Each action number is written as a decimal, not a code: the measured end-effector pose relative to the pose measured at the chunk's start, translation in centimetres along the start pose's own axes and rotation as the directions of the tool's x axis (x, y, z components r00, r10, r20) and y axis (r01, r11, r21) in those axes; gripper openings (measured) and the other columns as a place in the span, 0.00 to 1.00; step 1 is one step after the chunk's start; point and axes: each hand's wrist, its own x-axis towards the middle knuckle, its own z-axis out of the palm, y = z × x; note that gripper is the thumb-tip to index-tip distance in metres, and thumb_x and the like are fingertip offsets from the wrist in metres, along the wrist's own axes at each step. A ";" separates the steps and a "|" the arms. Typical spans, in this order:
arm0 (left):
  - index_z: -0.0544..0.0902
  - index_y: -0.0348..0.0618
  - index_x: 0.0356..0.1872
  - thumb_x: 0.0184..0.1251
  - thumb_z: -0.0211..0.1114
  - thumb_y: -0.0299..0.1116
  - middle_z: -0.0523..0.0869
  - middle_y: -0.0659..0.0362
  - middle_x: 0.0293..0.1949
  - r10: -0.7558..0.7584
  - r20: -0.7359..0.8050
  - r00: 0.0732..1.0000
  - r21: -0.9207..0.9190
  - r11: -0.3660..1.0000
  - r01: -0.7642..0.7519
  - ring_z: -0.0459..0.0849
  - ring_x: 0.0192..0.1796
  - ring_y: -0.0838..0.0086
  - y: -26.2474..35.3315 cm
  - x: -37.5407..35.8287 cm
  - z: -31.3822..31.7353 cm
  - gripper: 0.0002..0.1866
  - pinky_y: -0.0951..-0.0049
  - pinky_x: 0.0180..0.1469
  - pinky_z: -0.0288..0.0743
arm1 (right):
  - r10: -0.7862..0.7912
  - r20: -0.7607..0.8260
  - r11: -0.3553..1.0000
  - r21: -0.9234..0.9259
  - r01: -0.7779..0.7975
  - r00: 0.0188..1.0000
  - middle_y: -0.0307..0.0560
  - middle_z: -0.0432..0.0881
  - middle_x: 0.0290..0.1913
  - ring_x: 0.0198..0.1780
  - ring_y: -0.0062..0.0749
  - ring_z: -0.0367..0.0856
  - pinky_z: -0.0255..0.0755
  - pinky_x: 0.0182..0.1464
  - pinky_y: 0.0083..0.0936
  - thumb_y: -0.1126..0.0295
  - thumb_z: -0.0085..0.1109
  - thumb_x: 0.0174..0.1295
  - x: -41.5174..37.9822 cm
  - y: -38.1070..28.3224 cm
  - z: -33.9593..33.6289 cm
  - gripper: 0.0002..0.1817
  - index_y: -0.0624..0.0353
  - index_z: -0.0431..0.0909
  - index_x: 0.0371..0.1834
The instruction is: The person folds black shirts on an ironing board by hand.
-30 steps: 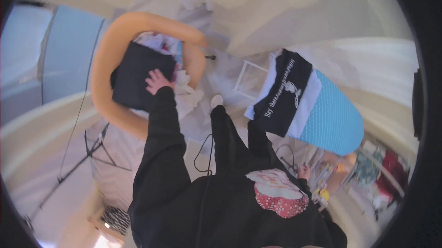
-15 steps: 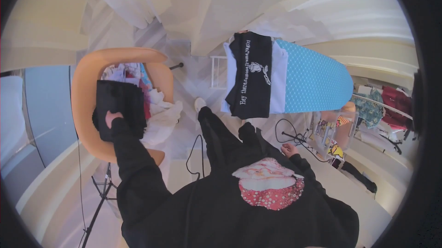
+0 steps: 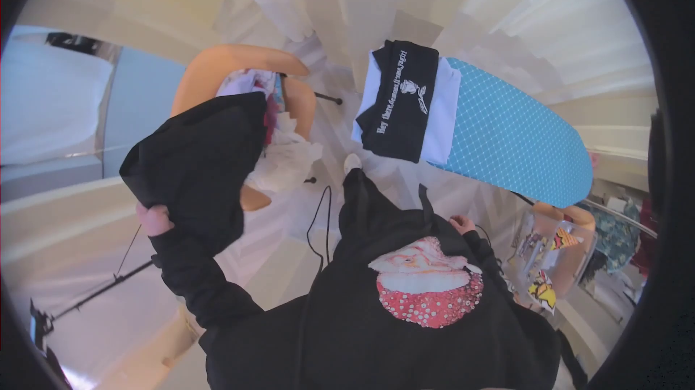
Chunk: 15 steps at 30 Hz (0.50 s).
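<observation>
**A:** Where is the black garment (image 3: pixel 199 162) in relation to the fingers?

**B:** The left hand (image 3: pixel 153 220) is clenched on its lower edge. The cloth rises from the fist and spreads up and to the right, hanging loose in the air in front of the orange chair (image 3: pixel 217 64).

**A:** Is it touching the chair?

**B:** I cannot tell; its upper corner overlaps the pile of clothes (image 3: pixel 279 140) on the seat, but contact is unclear.

**A:** And the other hand?

**B:** The right hand (image 3: pixel 462 225) sits low by the person's hip, holding nothing I can see. Whether its fingers are curled or loose is too small to tell.

**A:** Anything nearby?

**B:** A blue ironing board (image 3: pixel 507 137) stands to the right, with a black printed shirt (image 3: pixel 398 97) draped across its near end.
</observation>
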 end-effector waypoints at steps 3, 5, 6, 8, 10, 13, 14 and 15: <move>0.64 0.36 0.47 0.48 0.51 0.29 0.64 0.50 0.52 0.223 -0.151 0.963 -0.603 0.751 -0.268 0.62 0.56 0.62 11.6 -4.5 -9.0 0.21 0.67 0.57 0.57 | -0.094 -0.019 0.996 0.001 0.094 0.995 0.45 0.81 0.41 0.42 0.36 0.77 0.68 0.48 0.28 0.55 0.54 0.56 0.7 1.8 -1.6 0.17 0.54 0.78 0.40; 0.59 0.40 0.58 0.58 0.47 0.34 0.58 0.54 0.62 0.410 -0.066 0.910 -0.997 0.016 -0.080 0.55 0.64 0.66 15.7 -6.1 -13.4 0.25 0.67 0.65 0.46 | -0.203 -0.040 0.979 -0.008 0.203 0.978 0.44 0.81 0.39 0.41 0.34 0.78 0.68 0.47 0.27 0.54 0.55 0.55 1.5 3.3 -2.6 0.17 0.54 0.78 0.39; 0.56 0.43 0.63 0.64 0.43 0.37 0.55 0.58 0.66 0.612 -0.076 0.787 -0.797 -0.512 0.321 0.51 0.68 0.71 16.9 -6.7 -15.2 0.26 0.70 0.69 0.39 | -0.282 -0.053 0.959 -0.024 0.281 0.958 0.43 0.81 0.38 0.40 0.32 0.78 0.68 0.46 0.26 0.53 0.55 0.54 1.8 4.3 -3.1 0.17 0.54 0.78 0.38; 0.56 0.46 0.65 0.66 0.41 0.40 0.55 0.61 0.66 0.674 -0.068 0.735 -0.516 -0.655 0.552 0.49 0.68 0.74 18.7 -8.5 -17.4 0.26 0.72 0.69 0.36 | -0.388 -0.027 0.922 -0.002 0.388 0.921 0.41 0.81 0.36 0.38 0.29 0.76 0.67 0.45 0.24 0.53 0.55 0.54 1.7 5.7 -3.8 0.17 0.53 0.79 0.36; 0.58 0.48 0.63 0.65 0.42 0.41 0.57 0.63 0.64 0.665 0.030 0.746 -0.460 -0.653 0.601 0.50 0.65 0.77 21.6 -9.5 -18.4 0.25 0.74 0.67 0.37 | -0.482 -0.006 0.875 0.052 0.482 0.876 0.38 0.81 0.34 0.36 0.24 0.74 0.66 0.45 0.22 0.52 0.55 0.55 1.1 6.4 -4.9 0.16 0.53 0.80 0.35; 0.65 0.49 0.58 0.56 0.51 0.42 0.65 0.65 0.58 0.226 0.350 0.909 -0.826 -0.382 0.414 0.57 0.55 0.78 29.2 -9.5 -18.3 0.26 0.77 0.60 0.47 | -0.538 0.241 0.843 0.174 0.509 0.808 0.46 0.74 0.54 0.56 0.36 0.71 0.60 0.62 0.30 0.59 0.56 0.53 -1.6 5.9 -6.7 0.22 0.53 0.75 0.52; 0.66 0.49 0.57 0.55 0.52 0.43 0.66 0.66 0.57 0.153 0.366 0.918 -0.866 -0.306 0.396 0.58 0.54 0.79 31.8 -10.3 -18.3 0.26 0.77 0.58 0.49 | -0.542 0.265 0.835 0.278 0.476 0.797 0.43 0.75 0.53 0.54 0.32 0.72 0.61 0.57 0.27 0.54 0.52 0.54 -1.3 6.5 -5.8 0.23 0.51 0.75 0.51; 0.68 0.50 0.55 0.52 0.55 0.43 0.69 0.66 0.54 -0.044 0.361 0.931 -0.926 -0.133 0.353 0.60 0.50 0.79 34.6 -11.0 -18.3 0.27 0.78 0.56 0.52 | -0.572 0.339 0.795 0.454 0.402 0.747 0.37 0.76 0.49 0.49 0.23 0.73 0.64 0.48 0.19 0.45 0.44 0.56 -0.9 6.8 -4.9 0.25 0.47 0.75 0.50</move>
